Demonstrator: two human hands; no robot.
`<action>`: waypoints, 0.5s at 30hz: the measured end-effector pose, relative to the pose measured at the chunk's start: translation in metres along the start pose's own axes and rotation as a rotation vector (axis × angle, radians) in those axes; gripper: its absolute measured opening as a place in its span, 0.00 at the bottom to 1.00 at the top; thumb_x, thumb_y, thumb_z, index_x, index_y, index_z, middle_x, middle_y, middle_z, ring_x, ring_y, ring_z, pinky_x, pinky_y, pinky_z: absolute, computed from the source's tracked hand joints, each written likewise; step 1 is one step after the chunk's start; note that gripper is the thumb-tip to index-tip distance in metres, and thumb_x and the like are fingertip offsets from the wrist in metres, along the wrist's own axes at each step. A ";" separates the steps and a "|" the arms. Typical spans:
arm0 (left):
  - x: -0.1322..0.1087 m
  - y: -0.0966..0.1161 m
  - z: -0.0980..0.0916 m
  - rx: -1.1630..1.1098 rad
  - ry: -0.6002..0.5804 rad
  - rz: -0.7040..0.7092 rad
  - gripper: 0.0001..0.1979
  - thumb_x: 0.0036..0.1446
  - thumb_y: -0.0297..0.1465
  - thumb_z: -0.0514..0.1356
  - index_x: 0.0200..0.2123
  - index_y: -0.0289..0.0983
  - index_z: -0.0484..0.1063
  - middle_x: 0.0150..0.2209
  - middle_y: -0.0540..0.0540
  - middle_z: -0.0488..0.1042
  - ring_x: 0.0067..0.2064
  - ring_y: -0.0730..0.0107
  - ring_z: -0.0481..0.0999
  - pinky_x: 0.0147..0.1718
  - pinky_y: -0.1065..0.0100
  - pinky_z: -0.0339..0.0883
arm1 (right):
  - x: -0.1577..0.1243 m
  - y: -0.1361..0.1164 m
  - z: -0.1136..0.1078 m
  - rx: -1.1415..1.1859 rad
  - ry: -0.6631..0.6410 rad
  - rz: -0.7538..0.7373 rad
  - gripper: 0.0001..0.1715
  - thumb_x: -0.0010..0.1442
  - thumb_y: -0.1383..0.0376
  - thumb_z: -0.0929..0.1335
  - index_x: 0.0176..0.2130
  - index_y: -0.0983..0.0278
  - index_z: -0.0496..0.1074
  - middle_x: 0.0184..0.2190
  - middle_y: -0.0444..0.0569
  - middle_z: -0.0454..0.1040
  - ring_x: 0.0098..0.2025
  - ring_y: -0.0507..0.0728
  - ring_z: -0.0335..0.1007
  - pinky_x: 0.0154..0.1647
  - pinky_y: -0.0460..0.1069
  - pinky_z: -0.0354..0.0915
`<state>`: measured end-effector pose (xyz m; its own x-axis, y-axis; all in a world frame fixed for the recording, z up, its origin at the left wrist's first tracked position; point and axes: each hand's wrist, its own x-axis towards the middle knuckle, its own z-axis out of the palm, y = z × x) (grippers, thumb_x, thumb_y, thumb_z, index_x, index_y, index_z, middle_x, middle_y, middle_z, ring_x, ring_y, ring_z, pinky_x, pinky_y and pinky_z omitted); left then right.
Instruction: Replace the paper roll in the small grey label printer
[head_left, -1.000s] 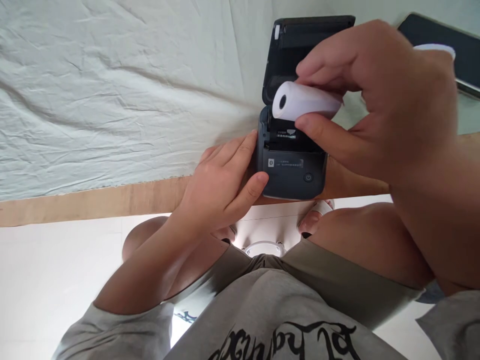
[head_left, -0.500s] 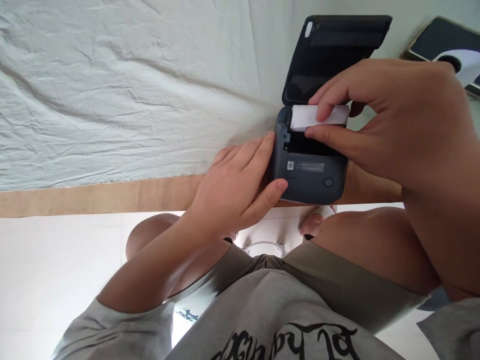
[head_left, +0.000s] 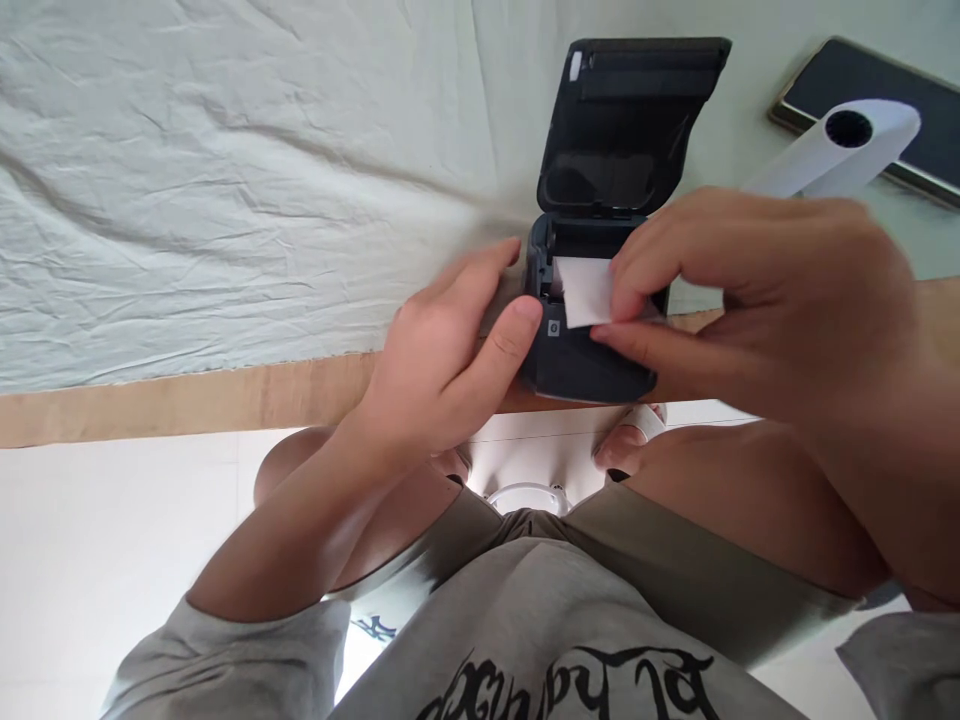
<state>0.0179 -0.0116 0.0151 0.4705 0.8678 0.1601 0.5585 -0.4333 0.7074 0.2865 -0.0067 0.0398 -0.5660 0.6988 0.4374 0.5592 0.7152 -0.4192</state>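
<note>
Two bare hands work at a pale green, wrinkled cloth (head_left: 262,200) spread on a table, seen from above by the person wearing the camera. Between the hands stands a dark grey plastic device with rounded corners (head_left: 592,375), close to the table's light brown wooden edge (head_left: 187,400). Its black, four-sided hinged lid (head_left: 637,115) is raised and leans away from the person, leaving the compartment uncovered.

The right hand (head_left: 780,290), somewhat blurred, has its thumb and fingers pinched together on a piece of plain white paper (head_left: 587,290). The paper lies at the compartment, its lower edge reaching over the near rim onto the device's front panel; the fingers hide its right part. A small pale square marking (head_left: 553,328) shows on that panel, just below the paper.

The left hand (head_left: 450,350) is at the device's left side, thumb and fingers spread apart. Its thumb tip touches the device's edge, while the other fingertips are just beside it.

At the upper right, beyond the right hand, a white paper roll with a round dark core (head_left: 802,165) appears partly in front of a dark rectangular phone (head_left: 926,110). Below the table edge are the person's bare knees, olive-brown shorts (head_left: 705,560) and grey T-shirt with black lettering (head_left: 525,620), above a white floor (head_left: 120,540).
</note>
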 end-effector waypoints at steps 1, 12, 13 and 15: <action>0.002 -0.002 0.002 -0.013 0.023 0.003 0.34 0.85 0.58 0.46 0.74 0.43 0.74 0.72 0.41 0.81 0.73 0.45 0.81 0.73 0.45 0.77 | -0.004 -0.001 0.004 0.013 0.012 -0.053 0.08 0.72 0.69 0.74 0.40 0.58 0.74 0.36 0.41 0.80 0.41 0.52 0.79 0.42 0.54 0.69; 0.017 -0.007 0.014 0.047 -0.032 0.077 0.33 0.78 0.47 0.57 0.78 0.39 0.68 0.77 0.38 0.75 0.79 0.41 0.75 0.78 0.44 0.72 | -0.014 0.006 0.011 0.039 0.234 0.014 0.03 0.78 0.62 0.69 0.46 0.57 0.74 0.47 0.47 0.80 0.56 0.58 0.81 0.57 0.59 0.77; 0.016 -0.007 0.014 0.051 -0.041 0.081 0.33 0.78 0.47 0.57 0.78 0.39 0.67 0.78 0.37 0.74 0.79 0.41 0.74 0.79 0.43 0.71 | -0.013 0.009 0.008 0.021 0.271 0.100 0.04 0.78 0.61 0.68 0.47 0.58 0.73 0.51 0.50 0.79 0.61 0.60 0.80 0.59 0.60 0.77; 0.015 -0.008 0.013 0.051 -0.055 0.084 0.34 0.78 0.48 0.57 0.79 0.39 0.65 0.79 0.36 0.72 0.81 0.40 0.72 0.80 0.42 0.69 | -0.010 0.014 0.004 0.047 0.303 0.274 0.10 0.77 0.55 0.68 0.51 0.58 0.69 0.60 0.52 0.76 0.75 0.66 0.73 0.65 0.63 0.75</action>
<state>0.0300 0.0018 0.0030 0.5530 0.8140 0.1778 0.5494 -0.5167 0.6567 0.2971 -0.0037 0.0268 -0.1920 0.8346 0.5164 0.6324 0.5076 -0.5852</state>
